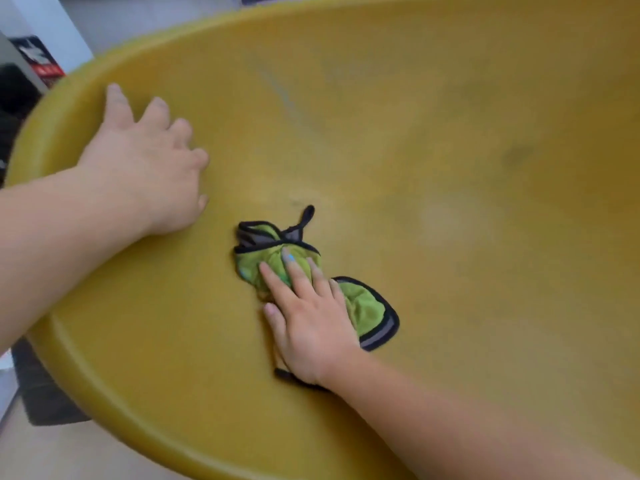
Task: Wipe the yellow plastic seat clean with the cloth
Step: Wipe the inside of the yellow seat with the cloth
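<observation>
Yellow plastic seat (pixel 433 116) fills nearly the whole view: a broad, shallow moulded shell with a rounded rim. It sits tilted across the frame, over a dark mat (pixel 45 393) on the floor at lower left. Surface is matt. Judged stiff and smooth, likely to slide or rock under a sideways push, so it wants bracing at the rim.

Left hand (pixel 149 161) rests on the shell just inside the upper-left rim, fingers spread and lightly bent, holding nothing. It reads as a brace.

Right hand (pixel 308 323) lies palm down near the middle of the seat, fingers straight and slightly fanned, pressing the cloth flat against the plastic. No pinch.

Cloth (pixel 369 311): green, black-edged with grey trim, bunched into a narrow wad under the right hand and showing on both sides of it. Soft, light and limp, it will crumple and slip unless weighted by a flat palm. Best held by pressure from above rather than by an edge.

Dark smudge (pixel 516 155) on the far right slope, well apart from the cloth, and faint greyish streaks higher up. Judged still to wipe.

Small black loop (pixel 308 214) sticks out from the cloth's far end.
</observation>
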A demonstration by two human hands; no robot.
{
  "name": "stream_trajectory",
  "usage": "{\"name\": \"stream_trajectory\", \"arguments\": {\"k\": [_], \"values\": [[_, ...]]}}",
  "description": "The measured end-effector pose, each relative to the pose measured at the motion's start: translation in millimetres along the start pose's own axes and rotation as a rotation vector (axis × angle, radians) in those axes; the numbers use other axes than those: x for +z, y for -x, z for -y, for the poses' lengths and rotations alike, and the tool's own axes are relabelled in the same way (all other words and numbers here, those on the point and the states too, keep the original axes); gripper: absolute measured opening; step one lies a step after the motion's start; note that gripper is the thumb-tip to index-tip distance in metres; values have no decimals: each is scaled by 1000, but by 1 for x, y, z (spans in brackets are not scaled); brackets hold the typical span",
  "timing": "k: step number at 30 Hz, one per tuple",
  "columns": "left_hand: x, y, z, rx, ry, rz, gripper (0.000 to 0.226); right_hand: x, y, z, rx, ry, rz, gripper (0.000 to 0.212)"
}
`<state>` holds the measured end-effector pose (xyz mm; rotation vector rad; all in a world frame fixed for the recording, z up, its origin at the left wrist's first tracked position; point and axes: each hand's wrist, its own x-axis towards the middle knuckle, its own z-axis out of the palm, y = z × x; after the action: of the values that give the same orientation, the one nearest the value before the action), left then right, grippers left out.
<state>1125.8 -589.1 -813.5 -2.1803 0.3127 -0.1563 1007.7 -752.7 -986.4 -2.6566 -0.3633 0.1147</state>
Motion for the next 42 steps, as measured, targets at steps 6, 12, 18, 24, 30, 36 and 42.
{"name": "stream_trajectory", "arguments": {"k": [6, 12, 18, 24, 30, 36, 42], "values": [[-2, -16, 38, -42, -92, -91, 78, -35, -16, -140, 183, 265, -119, 55], [1, -16, 45, -222, 135, -63, 110, -71, -96, -188, 610, 230, -438, 65], [-1, -15, 39, -268, 135, -45, 138, -40, -164, -68, 413, 30, -479, 66], [-4, -10, 42, -270, 186, 5, 150, -7, -93, -26, -378, 40, -158, 51], [-9, -9, 44, -278, 173, 45, 152, -76, -133, -174, -108, 502, -332, 50], [-15, -5, 39, -287, 196, 55, 154, -46, -170, -72, 76, 137, -544, 55], [-18, 1, 42, -274, 207, 76, 154, -40, -174, -29, -401, 243, -432, 52]]}}
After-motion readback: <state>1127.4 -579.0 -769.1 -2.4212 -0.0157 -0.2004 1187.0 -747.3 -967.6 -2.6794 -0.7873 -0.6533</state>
